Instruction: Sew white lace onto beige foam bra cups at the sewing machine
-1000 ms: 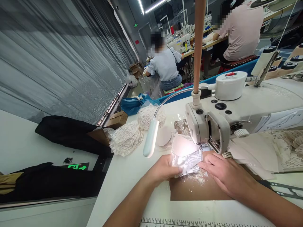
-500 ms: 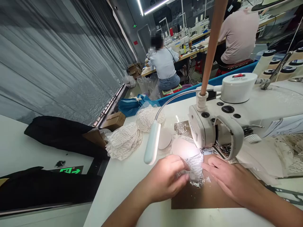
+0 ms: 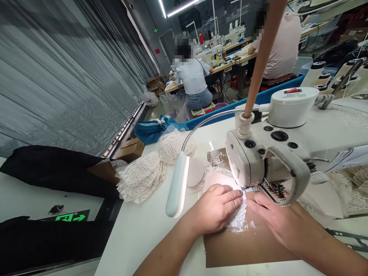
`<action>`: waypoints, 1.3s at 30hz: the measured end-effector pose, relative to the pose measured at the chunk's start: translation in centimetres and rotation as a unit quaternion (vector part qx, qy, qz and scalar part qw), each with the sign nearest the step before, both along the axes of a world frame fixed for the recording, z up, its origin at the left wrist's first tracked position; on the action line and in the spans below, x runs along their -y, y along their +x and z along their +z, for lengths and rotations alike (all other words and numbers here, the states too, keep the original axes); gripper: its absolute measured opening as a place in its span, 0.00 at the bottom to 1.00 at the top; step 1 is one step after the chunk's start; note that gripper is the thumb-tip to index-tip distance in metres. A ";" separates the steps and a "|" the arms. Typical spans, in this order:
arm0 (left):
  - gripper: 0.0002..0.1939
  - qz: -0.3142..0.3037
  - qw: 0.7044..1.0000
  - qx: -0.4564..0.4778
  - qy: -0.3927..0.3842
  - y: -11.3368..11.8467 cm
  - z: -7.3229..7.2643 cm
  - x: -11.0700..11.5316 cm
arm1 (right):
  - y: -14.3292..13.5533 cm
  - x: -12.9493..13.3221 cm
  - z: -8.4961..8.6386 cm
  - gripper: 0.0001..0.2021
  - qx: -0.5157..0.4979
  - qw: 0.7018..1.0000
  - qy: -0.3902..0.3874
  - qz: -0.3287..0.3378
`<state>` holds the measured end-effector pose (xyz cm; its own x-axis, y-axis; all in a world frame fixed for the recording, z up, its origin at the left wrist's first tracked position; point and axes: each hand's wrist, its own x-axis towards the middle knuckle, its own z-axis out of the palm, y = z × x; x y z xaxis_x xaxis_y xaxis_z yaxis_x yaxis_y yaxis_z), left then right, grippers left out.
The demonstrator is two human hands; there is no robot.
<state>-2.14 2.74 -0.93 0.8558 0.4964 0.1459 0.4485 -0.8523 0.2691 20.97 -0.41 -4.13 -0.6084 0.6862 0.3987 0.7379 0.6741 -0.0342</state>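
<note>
A sewing machine (image 3: 244, 163) stands in front of me, its needle area just beyond my fingers. My left hand (image 3: 220, 209) lies flat with its fingers over a piece of white lace (image 3: 239, 219), pressing it down beside the presser foot (image 3: 250, 188). Fingers stretched out, my right hand (image 3: 277, 214) rests at the lace's right edge, partly beneath the machine head. Under both hands is a brown sheet (image 3: 247, 251) on the machine bed. A pale moulded cup (image 3: 212, 180) sits beyond my left hand and partly under it.
A lamp (image 3: 178, 186) on a bendy neck hangs left of the machine head. Stacked lace pieces (image 3: 143, 176) and a second lace pile (image 3: 175, 145) lie to the left. Thread cones (image 3: 314, 73) stand at right. Two people (image 3: 194, 78) sit at machines further back.
My left hand has gone from pinching the lace's near edge to lying flat on it, further forward. My right hand stays beside the lace. The view has shifted slightly.
</note>
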 end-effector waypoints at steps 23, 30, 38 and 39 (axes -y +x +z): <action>0.21 0.073 0.997 -0.006 0.010 0.6 -0.7 0.4 | 0.3 0.0 -2.0 0.28 0.033 0.996 0.026 -0.077; 0.20 0.054 0.998 0.023 -0.017 0.1 -0.1 0.6 | 1.2 0.6 -0.6 0.26 -0.006 0.993 -0.101 0.053; 0.17 0.019 0.998 0.050 -0.039 -0.4 0.1 0.9 | 1.2 0.7 0.5 0.25 -0.017 0.979 -0.176 0.098; 0.17 0.015 0.998 0.049 -0.035 -0.4 0.0 0.9 | 1.3 0.8 0.5 0.24 -0.021 0.978 -0.183 0.101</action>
<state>-2.53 1.89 -0.93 0.8240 0.5329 0.1927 0.4412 -0.8167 0.3719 22.23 -1.18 -3.66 -0.7343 0.6555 0.1764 0.5845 0.7426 -0.3269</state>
